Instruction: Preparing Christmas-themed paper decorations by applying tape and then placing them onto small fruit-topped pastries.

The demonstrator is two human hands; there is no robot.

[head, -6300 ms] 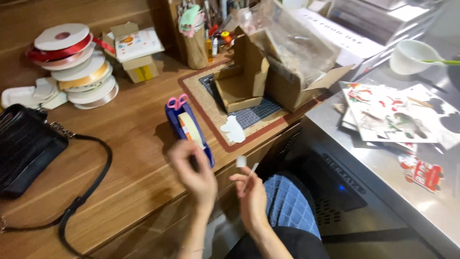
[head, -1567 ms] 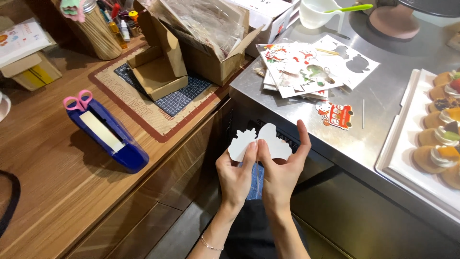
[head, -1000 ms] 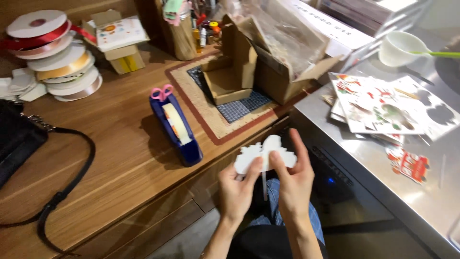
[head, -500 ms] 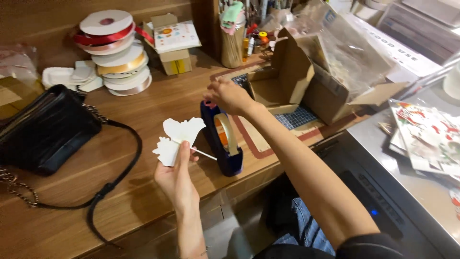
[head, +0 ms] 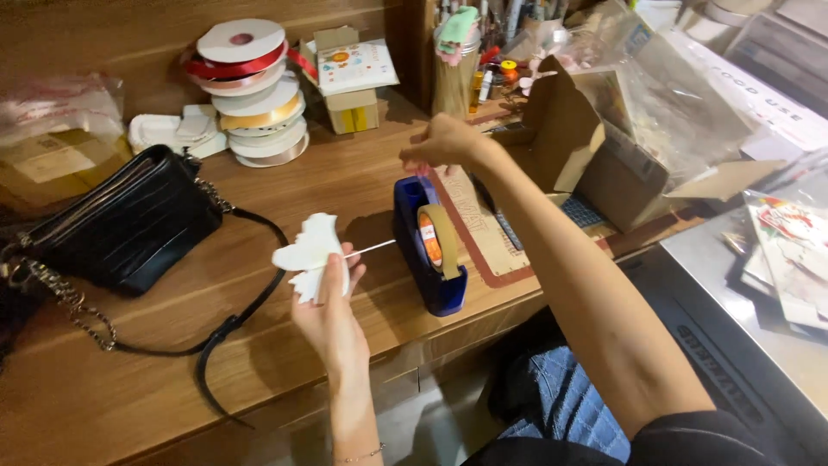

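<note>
Both hands busy: left hand [head: 332, 302] clamps the white cutout [head: 309, 255] beside the tape dispenser [head: 429, 246]; right hand [head: 442, 142] pinches tape, which could twist and self-stick.

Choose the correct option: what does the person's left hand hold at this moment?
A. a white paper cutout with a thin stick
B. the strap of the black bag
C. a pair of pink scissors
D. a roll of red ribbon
A: the left hand grips a white paper cutout with a thin stick pointing toward the blue tape dispenser, while the right hand is at the dispenser's far end.
</note>
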